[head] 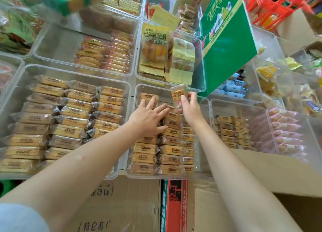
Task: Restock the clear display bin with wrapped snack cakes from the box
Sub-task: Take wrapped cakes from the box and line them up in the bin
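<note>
One wrapped snack cake [178,95] up in the air, pinched upright by the right hand [190,108] over the far end of the clear display bin [131,109]. Below, rows of matching cakes [157,148] filling the near part of that bin. Left hand [148,116] flat with fingers spread, pressing down on the stacked cakes. Left of it, a larger bin [20,71] packed with the same cakes. Behind, a bin of yellow-wrapped pastries [155,47]. Tilted green carton [226,38] at upper right. Cardboard boxes [122,205] in front, under both forearms.
</note>
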A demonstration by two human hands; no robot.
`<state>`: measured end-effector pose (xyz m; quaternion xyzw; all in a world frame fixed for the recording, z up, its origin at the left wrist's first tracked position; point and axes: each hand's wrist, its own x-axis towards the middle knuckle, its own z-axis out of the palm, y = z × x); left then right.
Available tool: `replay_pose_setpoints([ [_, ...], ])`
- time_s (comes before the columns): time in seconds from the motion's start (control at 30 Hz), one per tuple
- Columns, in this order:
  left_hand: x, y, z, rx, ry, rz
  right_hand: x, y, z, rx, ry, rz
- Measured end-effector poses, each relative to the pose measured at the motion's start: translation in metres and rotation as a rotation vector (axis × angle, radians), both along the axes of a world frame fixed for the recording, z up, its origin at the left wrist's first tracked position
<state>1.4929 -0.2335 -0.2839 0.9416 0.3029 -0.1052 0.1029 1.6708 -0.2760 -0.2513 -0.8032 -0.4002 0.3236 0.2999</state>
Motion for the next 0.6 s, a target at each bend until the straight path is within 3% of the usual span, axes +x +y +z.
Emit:
replay_pose_setpoints([
  [0.13,-0.001,0.002,-0.001,-0.013,0.013,-0.051,0.005,0.005,-0.001,0.042,-0.092,0.061],
  [0.27,-0.003,0.002,-0.002,-0.007,0.020,-0.056,0.008,0.003,-0.006,-0.067,-0.428,0.161],
  [0.33,-0.003,0.001,-0.001,-0.004,0.034,-0.071,0.008,-0.001,-0.011,-0.096,-0.507,0.166],
  [0.43,-0.007,-0.003,0.006,0.021,-0.156,-0.072,0.005,-0.005,-0.020,-0.129,-0.443,0.145],
  [0.53,-0.019,-0.008,0.007,0.103,-0.480,0.152,0.003,-0.006,-0.026,-0.154,-0.260,0.021],
  [0.6,-0.031,-0.017,0.008,0.075,-0.354,0.323,-0.003,-0.005,-0.029,-0.139,-0.138,-0.090],
])
